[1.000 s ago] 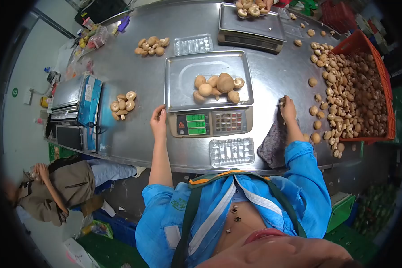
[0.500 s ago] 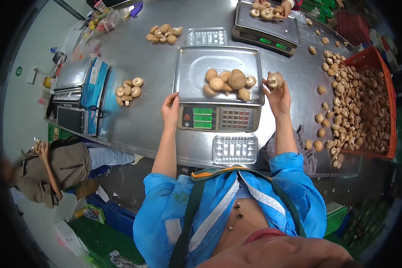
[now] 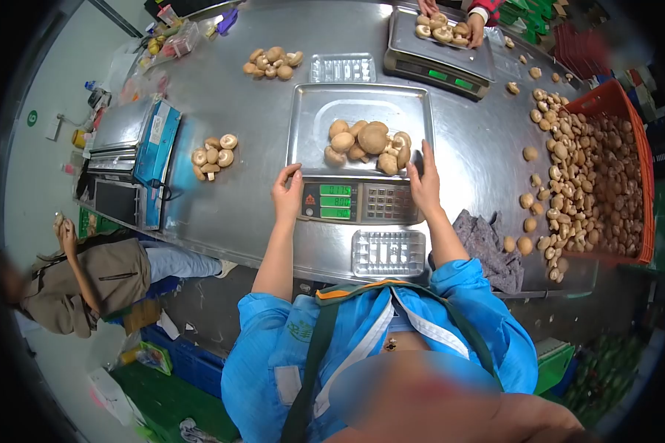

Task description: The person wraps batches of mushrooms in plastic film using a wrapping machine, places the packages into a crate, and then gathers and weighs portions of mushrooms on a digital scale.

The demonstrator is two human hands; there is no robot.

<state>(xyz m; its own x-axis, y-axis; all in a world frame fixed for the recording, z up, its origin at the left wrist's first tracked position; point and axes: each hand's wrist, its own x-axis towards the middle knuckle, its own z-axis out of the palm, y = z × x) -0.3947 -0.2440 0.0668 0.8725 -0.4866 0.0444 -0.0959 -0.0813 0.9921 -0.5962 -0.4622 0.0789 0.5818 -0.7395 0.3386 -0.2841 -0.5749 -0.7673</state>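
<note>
A heap of brown shiitake mushrooms (image 3: 373,138) lies on the metal tray (image 3: 314,151) of a digital scale (image 3: 362,201) in front of me. At the tray's near left corner is my left hand (image 3: 287,193), its fingers loosely bent and holding nothing. My right hand (image 3: 425,188) is beside the tray's near right corner, fingers stretched upward and apart from the thumb, with nothing in it. The nearest mushrooms are just left of its fingertips. Green digits glow on the scale's display (image 3: 335,201). A clear plastic punnet (image 3: 388,253) sits below the scale.
An orange crate (image 3: 649,184) spills mushrooms across the right side. Mushroom piles (image 3: 214,156) (image 3: 272,63), another punnet (image 3: 342,68) and a blue-sided machine (image 3: 162,148) are on the left and far side. A co-worker's hands (image 3: 476,29) touch mushrooms on a second scale (image 3: 440,59). A grey cloth (image 3: 488,249) lies at right.
My right hand has let go of a mushroom and moved left and down to the tray's edge. The heap on the tray has shifted, and a co-worker's hands show more at the far scale.
</note>
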